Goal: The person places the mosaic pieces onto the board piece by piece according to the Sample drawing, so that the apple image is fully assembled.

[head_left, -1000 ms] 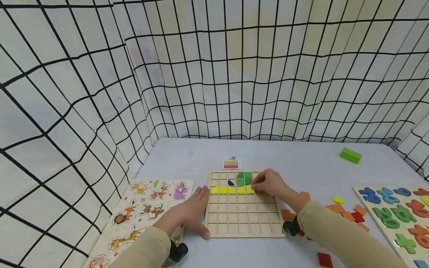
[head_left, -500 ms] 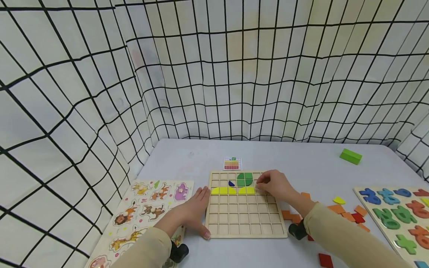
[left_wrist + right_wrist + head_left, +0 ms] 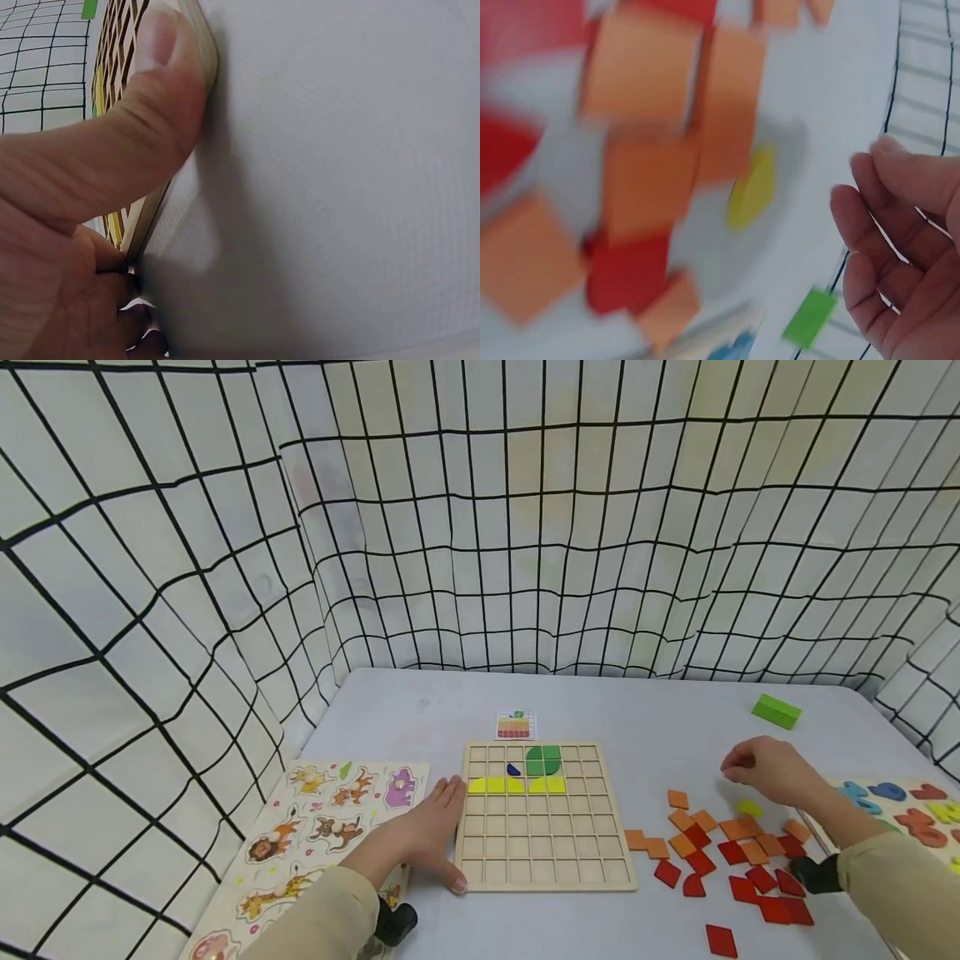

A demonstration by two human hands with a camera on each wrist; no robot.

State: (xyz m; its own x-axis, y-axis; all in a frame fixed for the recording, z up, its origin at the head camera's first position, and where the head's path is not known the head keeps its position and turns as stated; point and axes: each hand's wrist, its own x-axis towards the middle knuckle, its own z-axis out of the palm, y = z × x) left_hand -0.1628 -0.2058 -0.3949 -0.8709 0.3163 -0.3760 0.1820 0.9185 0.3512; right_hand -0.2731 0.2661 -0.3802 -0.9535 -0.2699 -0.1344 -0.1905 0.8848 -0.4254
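A wooden grid board (image 3: 537,827) lies on the table. My left hand (image 3: 427,827) rests along its left edge, fingers extended, with the thumb (image 3: 161,105) against the board's near corner in the left wrist view. Green quarter-round pieces (image 3: 543,761), a small blue piece (image 3: 513,770) and a row of yellow pieces (image 3: 547,786) sit in the upper cells. My right hand (image 3: 772,770) hovers above a loose yellow piece (image 3: 750,808). In the right wrist view its fingers are loosely bent with nothing between them, apart from the yellow piece (image 3: 754,187).
Several orange tiles (image 3: 738,829) and red tiles (image 3: 783,910) are scattered right of the board. A small pattern card (image 3: 516,725) lies behind it. An animal puzzle (image 3: 300,843) is at left, a number puzzle (image 3: 926,827) at right, and a green block (image 3: 777,711) farther back.
My right hand has left the row of yellow pieces on the board and moved right, over the loose yellow piece. My left hand has stayed at the board's left edge.
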